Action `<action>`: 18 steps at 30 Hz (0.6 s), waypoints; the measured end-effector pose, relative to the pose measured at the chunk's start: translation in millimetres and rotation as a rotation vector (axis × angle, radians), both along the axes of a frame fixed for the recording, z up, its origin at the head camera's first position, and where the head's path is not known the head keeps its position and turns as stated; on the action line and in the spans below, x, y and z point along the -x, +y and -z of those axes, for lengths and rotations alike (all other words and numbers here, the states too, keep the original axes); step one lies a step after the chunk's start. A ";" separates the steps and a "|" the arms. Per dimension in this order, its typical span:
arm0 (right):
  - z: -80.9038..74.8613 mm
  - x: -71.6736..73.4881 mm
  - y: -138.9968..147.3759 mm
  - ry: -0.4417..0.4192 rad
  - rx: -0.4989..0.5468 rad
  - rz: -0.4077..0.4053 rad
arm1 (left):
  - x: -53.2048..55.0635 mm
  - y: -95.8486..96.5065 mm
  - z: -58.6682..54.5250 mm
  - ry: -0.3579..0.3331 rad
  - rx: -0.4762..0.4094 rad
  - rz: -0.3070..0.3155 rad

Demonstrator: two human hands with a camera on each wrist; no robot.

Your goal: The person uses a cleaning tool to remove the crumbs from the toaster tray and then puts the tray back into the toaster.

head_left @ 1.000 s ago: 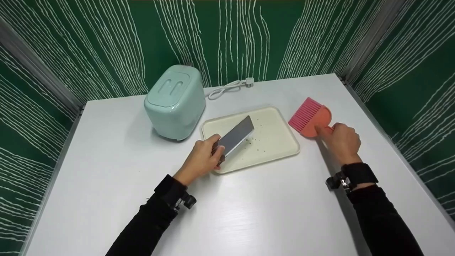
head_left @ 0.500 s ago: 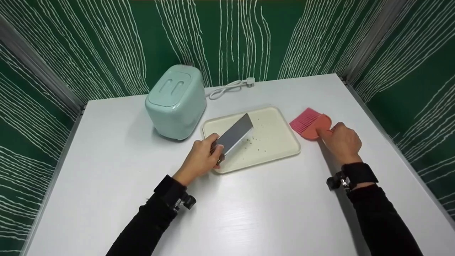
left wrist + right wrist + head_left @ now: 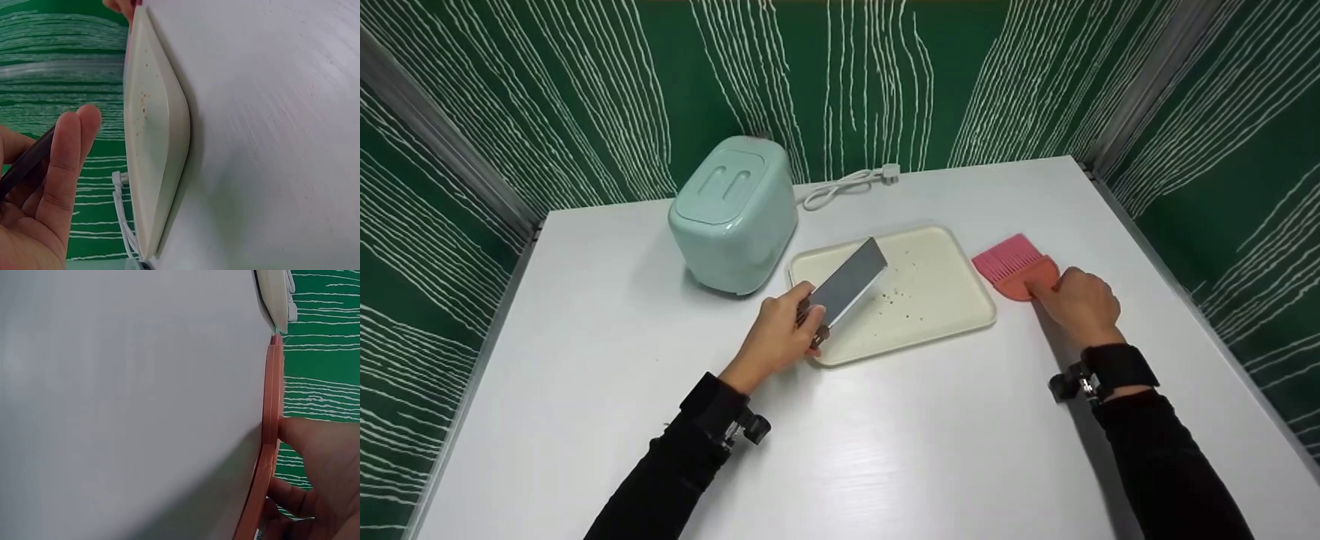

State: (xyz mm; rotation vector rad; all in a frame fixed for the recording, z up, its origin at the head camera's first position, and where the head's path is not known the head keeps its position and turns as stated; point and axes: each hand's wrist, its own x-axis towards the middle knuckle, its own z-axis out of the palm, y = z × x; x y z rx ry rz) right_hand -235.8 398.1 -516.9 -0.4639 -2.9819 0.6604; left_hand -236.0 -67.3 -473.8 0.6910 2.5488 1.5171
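Note:
In the head view, my left hand (image 3: 780, 330) holds a broad-bladed kitchen knife (image 3: 849, 281) by its dark handle. The grey blade tilts above the left part of a cream tray (image 3: 937, 334). Small dark crumbs (image 3: 891, 298) are scattered on that tray. From the left wrist, the dark handle (image 3: 25, 163) lies between thumb and fingers. My right hand (image 3: 1080, 306) grips a small hand brush (image 3: 1024, 281), with orange head and pink bristles, just right of the tray. Its orange edge (image 3: 271, 394) lies low over the table in the right wrist view.
A mint-green toaster (image 3: 735, 217) stands behind the tray, to its left. Its white cord (image 3: 836, 187) and plug (image 3: 889, 174) lie along the back of the white table (image 3: 840, 450). Green walls (image 3: 862, 82) with pale streaks enclose the back and sides.
The brush has turned, and its bristles have come lower and nearer to me. My left hand and the knife have shifted slightly left. The tray and toaster stay in place.

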 end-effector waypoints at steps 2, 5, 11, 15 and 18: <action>-0.2 -0.7 -0.6 0.001 0.011 -0.007 | -0.2 -2.1 0.2 -0.010 -0.010 -0.005; -1.3 -0.9 -1.7 0.013 0.024 -0.007 | -0.1 -5.9 0.3 -0.037 -0.037 -0.012; -4.4 1.3 -6.5 0.038 0.052 0.021 | -0.9 -15.6 0.8 -0.085 -0.096 -0.041; -9.8 3.5 -13.0 0.080 0.042 0.008 | -1.5 -22.8 1.0 -0.114 -0.130 -0.054; -17.1 6.6 -20.6 0.113 0.037 -0.006 | -1.5 -28.5 0.7 -0.124 -0.152 -0.064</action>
